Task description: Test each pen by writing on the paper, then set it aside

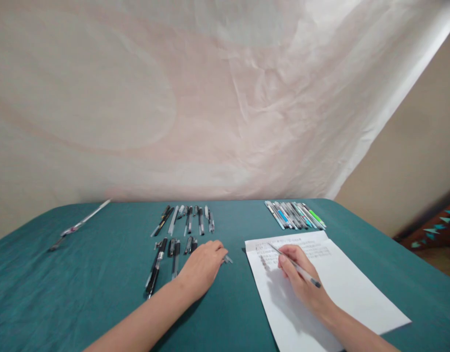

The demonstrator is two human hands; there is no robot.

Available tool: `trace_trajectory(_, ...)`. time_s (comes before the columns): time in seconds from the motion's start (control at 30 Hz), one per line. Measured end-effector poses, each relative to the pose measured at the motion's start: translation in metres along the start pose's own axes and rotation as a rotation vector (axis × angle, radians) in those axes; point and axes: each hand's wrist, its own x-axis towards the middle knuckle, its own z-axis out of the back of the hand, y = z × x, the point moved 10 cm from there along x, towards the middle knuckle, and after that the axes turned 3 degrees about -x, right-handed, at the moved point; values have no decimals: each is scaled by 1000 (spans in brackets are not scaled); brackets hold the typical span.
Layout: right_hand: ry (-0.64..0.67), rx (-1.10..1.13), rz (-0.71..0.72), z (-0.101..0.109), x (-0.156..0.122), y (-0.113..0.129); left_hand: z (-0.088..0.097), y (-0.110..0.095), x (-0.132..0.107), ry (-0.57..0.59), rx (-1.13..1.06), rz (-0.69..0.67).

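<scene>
My right hand grips a slim pen with a dark end, its tip at the upper left of a white sheet of paper. Rows of small dark handwriting cover the top of the sheet. Over the cloth left of the paper, my left hand rests palm down with its fingers curled. Small clear pieces stick out past its fingertips; what lies under the fingers is hidden. Beside that hand are a black pen and a clear-barrelled pen, with several dark caps above.
Farther back lies a row of pens and caps. A tight row of pens, some blue and green, lies behind the paper. At the far left rests a long thin clear item on the green tablecloth. A pale curtain hangs behind the table.
</scene>
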Motion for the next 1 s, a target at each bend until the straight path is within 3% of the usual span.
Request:
trace_trajectory(0.1,18,-13,2,-1,-1,3,-3,2,1,39,20,21)
trace_trajectory(0.23,102,0,42,-6,-4,11,-2,-1,1,4,0,23)
trace_trajectory(0.37,235,179,54,-18,-7,18,-6,-2,2,18,-21,37)
trace_trajectory(0.47,297,367,-25,-26,-8,15,-3,-1,2,-3,-121,71)
trace_trajectory(0.63,279,566,-158,-31,-9,7,3,-9,-2,-57,-350,70)
trace_trajectory(0.77,290,570,-167,-33,-9,9,6,-17,-3,-106,-441,28)
trace_trajectory(1.0,309,545,-165,-36,-11,10,6,-26,-4,-85,-491,-4)
